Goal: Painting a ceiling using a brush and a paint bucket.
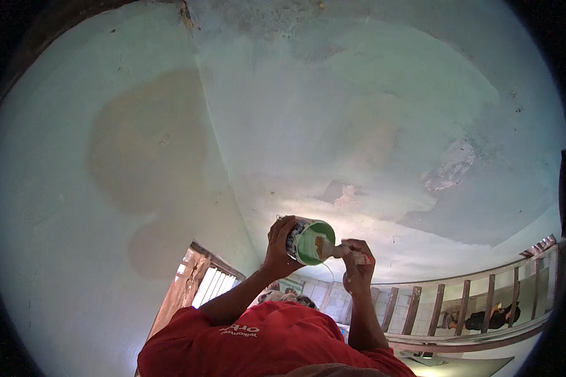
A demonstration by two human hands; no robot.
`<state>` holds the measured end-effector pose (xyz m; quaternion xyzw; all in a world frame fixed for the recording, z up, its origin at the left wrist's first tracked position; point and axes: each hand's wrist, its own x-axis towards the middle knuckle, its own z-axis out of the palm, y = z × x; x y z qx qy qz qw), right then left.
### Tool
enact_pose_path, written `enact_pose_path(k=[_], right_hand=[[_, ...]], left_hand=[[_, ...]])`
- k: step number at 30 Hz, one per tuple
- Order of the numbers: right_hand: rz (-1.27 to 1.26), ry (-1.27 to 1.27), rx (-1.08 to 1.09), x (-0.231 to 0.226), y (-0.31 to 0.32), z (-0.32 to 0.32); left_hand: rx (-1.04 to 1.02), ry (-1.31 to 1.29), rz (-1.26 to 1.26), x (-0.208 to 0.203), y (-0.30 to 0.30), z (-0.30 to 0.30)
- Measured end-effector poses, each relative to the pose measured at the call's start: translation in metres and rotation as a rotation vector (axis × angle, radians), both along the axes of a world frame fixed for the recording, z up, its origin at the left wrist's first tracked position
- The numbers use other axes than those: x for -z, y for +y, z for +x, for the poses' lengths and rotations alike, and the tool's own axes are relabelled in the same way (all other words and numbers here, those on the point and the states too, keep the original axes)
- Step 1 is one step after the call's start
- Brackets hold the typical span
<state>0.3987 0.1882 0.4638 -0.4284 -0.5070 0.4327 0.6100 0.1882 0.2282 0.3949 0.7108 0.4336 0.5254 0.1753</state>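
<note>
My left hand point(279, 248) wraps round the side of a small paint bucket point(302, 242). The bucket is tilted so its mouth faces right, showing a green inside with pale paint on it. My right hand point(359, 267) grips a paintbrush point(334, 251) by its handle. The brush head reaches into the bucket's mouth; whether its bristles touch the paint I cannot tell. A thin wire handle point(329, 271) hangs below the bucket. Both forearms rise from the red shirt at the lower edge.
Pale green walls point(383, 75) with damp stains and peeling patches fill most of the view. At lower left is a wooden-framed barred window point(195, 276). A curved railing with wooden balusters point(412, 311) runs along the lower right; a person in dark clothing point(493, 317) is beyond it.
</note>
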Motion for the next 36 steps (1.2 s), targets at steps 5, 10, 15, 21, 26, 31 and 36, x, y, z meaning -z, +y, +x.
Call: enact_pose_path(k=[5, 10, 15, 21, 26, 31, 36], right_hand=[[-0.03, 0.188, -0.136, 0.007, 0.014, 0.004], [-0.169, 0.434, -0.146, 0.016, 0.019, 0.005], [-0.197, 0.698, -0.281, 0.022, 0.019, -0.007], [-0.327, 0.958, -0.236, 0.026, 0.024, -0.017], [-0.222, 0.91, -0.269, 0.025, 0.03, -0.026], [-0.149, 0.866, -0.203, 0.014, 0.031, -0.031], [-0.12, 0.941, -0.319, 0.003, 0.038, -0.026]], left_hand=[[-0.036, -0.051, -0.034, -0.003, 0.005, -0.01], [0.032, -0.182, -0.107, -0.01, 0.01, -0.018], [0.107, -0.323, -0.235, -0.015, 0.012, -0.017], [0.125, -0.366, -0.239, -0.019, 0.015, -0.013], [0.126, -0.373, -0.202, -0.019, 0.017, -0.015], [0.157, -0.378, -0.166, -0.022, 0.02, -0.017], [0.264, -0.508, -0.212, -0.034, 0.017, -0.013]])
